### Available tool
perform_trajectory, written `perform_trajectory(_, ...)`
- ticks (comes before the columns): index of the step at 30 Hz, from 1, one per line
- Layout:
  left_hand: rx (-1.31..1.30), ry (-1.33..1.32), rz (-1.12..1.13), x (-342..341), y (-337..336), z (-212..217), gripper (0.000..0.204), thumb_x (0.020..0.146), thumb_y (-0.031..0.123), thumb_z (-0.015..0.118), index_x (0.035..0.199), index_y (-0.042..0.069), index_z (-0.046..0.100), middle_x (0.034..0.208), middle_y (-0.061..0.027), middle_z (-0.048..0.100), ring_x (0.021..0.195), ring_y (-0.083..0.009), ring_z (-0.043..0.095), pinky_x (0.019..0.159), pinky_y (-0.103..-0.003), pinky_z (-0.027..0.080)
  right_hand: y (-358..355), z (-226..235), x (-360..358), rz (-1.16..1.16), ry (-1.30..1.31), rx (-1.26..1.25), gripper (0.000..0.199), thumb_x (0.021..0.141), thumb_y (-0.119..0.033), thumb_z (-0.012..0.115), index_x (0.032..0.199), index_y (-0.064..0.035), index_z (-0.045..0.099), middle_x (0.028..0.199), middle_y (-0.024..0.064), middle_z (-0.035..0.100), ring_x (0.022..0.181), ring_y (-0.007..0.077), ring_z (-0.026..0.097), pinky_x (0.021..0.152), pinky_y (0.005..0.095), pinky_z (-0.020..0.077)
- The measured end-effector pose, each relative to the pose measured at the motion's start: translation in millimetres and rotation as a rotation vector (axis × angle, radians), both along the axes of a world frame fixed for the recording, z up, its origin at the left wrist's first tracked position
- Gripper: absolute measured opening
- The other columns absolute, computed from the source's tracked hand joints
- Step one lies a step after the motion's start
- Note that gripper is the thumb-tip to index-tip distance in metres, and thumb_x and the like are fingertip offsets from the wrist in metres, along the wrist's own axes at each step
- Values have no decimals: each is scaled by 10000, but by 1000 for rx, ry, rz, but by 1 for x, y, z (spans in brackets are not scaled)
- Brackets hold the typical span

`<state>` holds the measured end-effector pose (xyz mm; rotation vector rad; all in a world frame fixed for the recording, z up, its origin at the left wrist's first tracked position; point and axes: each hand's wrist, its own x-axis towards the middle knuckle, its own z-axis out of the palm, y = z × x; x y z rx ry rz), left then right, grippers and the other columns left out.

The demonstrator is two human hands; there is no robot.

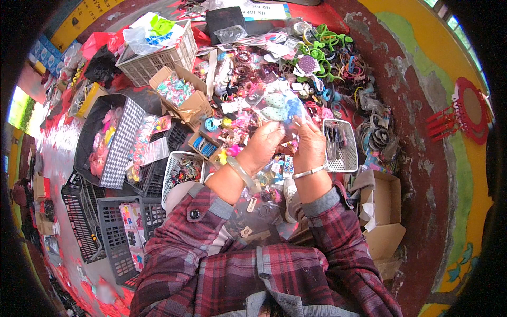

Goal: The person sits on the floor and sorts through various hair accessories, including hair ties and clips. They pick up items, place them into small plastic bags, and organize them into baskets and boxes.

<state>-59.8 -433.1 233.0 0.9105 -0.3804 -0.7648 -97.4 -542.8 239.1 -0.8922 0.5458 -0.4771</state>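
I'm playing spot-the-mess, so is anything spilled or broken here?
Yes: beyond the right hand, green loops lie in a loose tangle, not neatly sorted. The dark red wall on the right looks damaged, with grey patches where paint seems gone.

mint-and-blue piece [275,107] | pale lobes, dotted | blue part rightward | held between left hand [264,143] and right hand [310,143]

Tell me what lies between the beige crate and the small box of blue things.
Between crate and box stands an open carton of colourful bits, in the head view.
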Motion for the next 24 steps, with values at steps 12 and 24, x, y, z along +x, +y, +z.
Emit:
perform_trajectory(12, 76, -22, 80, 3, 2, 5, 229, 897, 188, 484, 1061, 30, 509, 995, -82, 604, 875, -142, 603, 560, -212, 473, -4, 10, -4, 56, -137, -65, 186, 784, -104, 632, 938, -1, 616, 824, 51, 630, 724, 120, 581, 637, 225, 456)
perform_trajectory(24, 427, -545, 331, 17, 11, 0, 152, 867, 139, 527, 850, 5, 598, 670, -11, 580, 562, -67, 506, 517, -239, 416, -7, 22, -4, 156, -75, -141, 151, 759, -63, 630, 897, 0, 633, 856, 27, 620, 729, 86, 550, 629, 211, 411)
